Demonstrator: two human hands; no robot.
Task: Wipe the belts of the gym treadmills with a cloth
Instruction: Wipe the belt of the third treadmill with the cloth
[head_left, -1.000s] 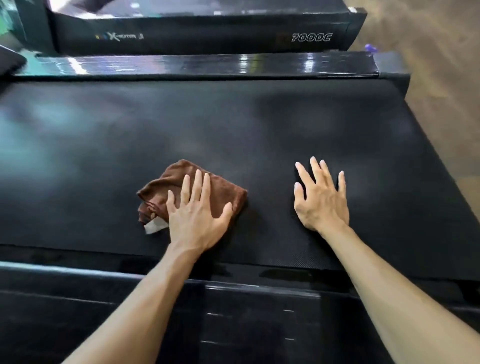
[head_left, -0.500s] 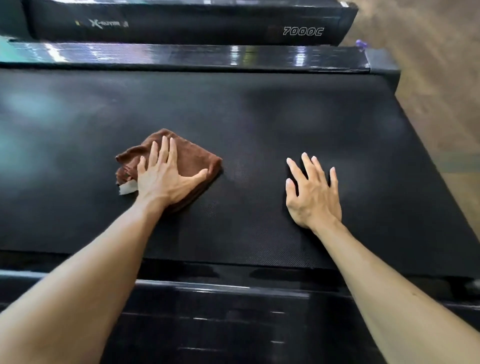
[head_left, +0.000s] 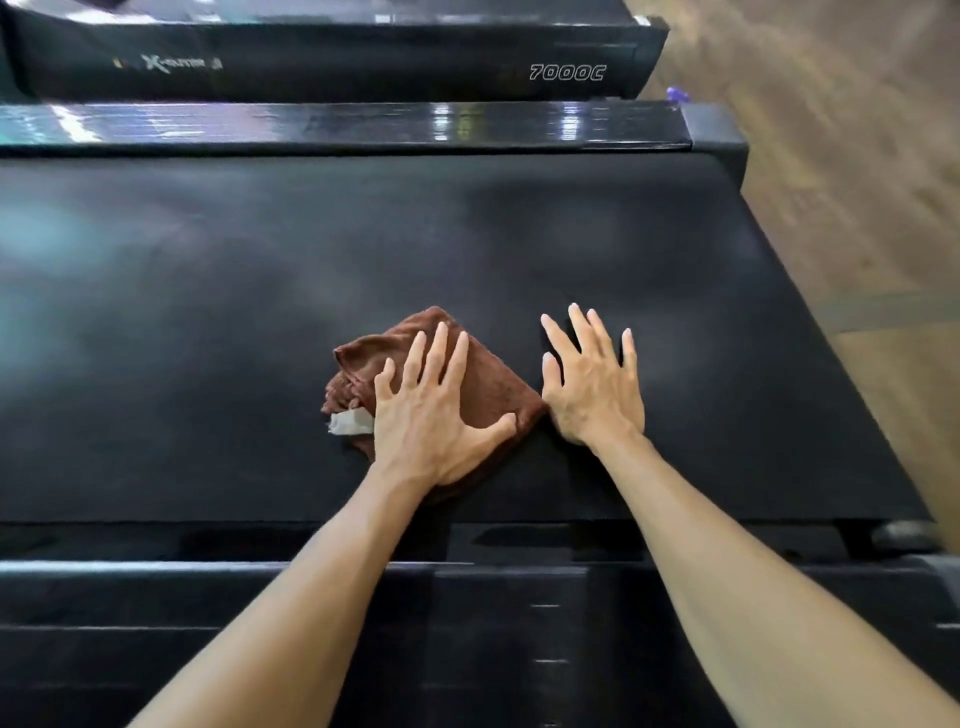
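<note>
Pressed the brown cloth (head_left: 483, 384) flat on the black belt (head_left: 208, 322) with left hand (head_left: 431, 415), fingers spread, and leaned right hand (head_left: 592, 384) just beside it, fingers spread too.

The belt (head_left: 208, 322) across the middle of the frame is matte black. At its centre the cloth (head_left: 488, 384) is reddish brown with a white tag (head_left: 350, 422). The side rail (head_left: 363, 122) above is glossy black; the floor (head_left: 857, 156) at upper right is wood-grained brown.
</note>
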